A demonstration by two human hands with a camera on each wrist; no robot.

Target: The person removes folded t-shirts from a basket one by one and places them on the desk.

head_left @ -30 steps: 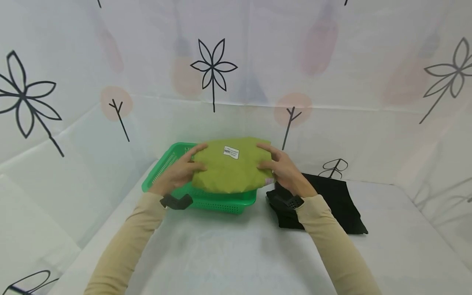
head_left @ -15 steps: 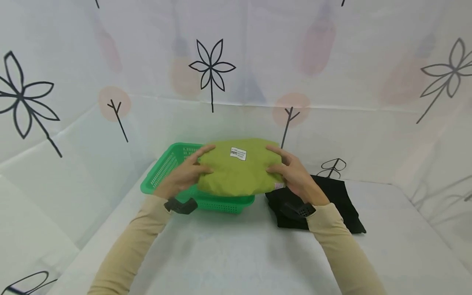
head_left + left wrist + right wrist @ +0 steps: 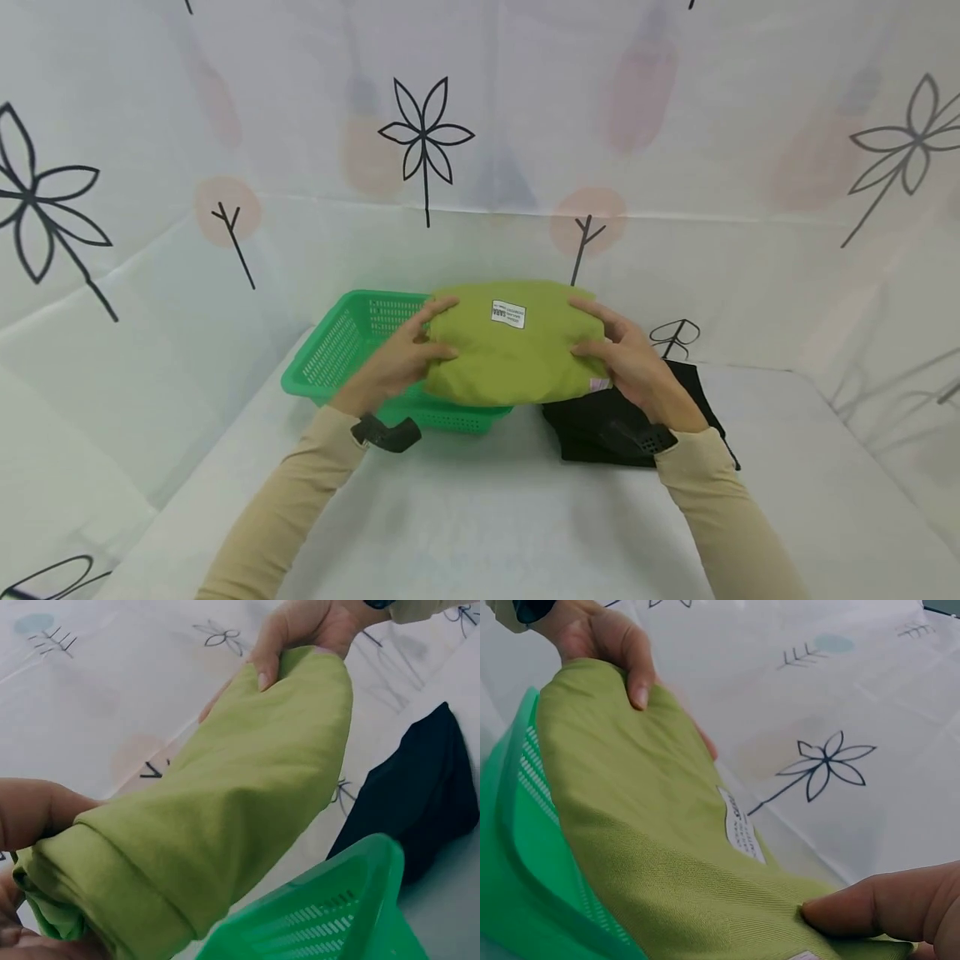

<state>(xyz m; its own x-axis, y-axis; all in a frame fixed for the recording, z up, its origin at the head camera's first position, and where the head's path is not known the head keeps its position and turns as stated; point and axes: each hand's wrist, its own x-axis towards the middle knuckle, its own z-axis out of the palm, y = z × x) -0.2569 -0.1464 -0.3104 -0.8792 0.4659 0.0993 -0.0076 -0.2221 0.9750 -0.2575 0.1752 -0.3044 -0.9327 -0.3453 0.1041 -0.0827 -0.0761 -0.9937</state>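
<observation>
A folded yellow-green garment [image 3: 517, 358] with a white printed label [image 3: 508, 314] is held up in the air between both hands. My left hand [image 3: 397, 358] grips its left end, and its folded layers show in the left wrist view. At the opposite end my right hand [image 3: 633, 362] pinches the cloth, the thumb [image 3: 847, 909] pressing on top. Behind and below the garment stands a green perforated plastic basket [image 3: 318, 354], its right part hidden by the cloth. A folded black cloth [image 3: 592, 429] lies on the table to the right, partly behind my right hand.
The table [image 3: 495, 517] has a white covering. White sheets printed with line-drawn flowers [image 3: 425, 133] hang at the back and the sides. Dark wrist devices [image 3: 386, 433] sit at both wrists.
Both hands have carried the garment to the right, away from over the basket and toward the black cloth. More of the basket's inside shows now.
</observation>
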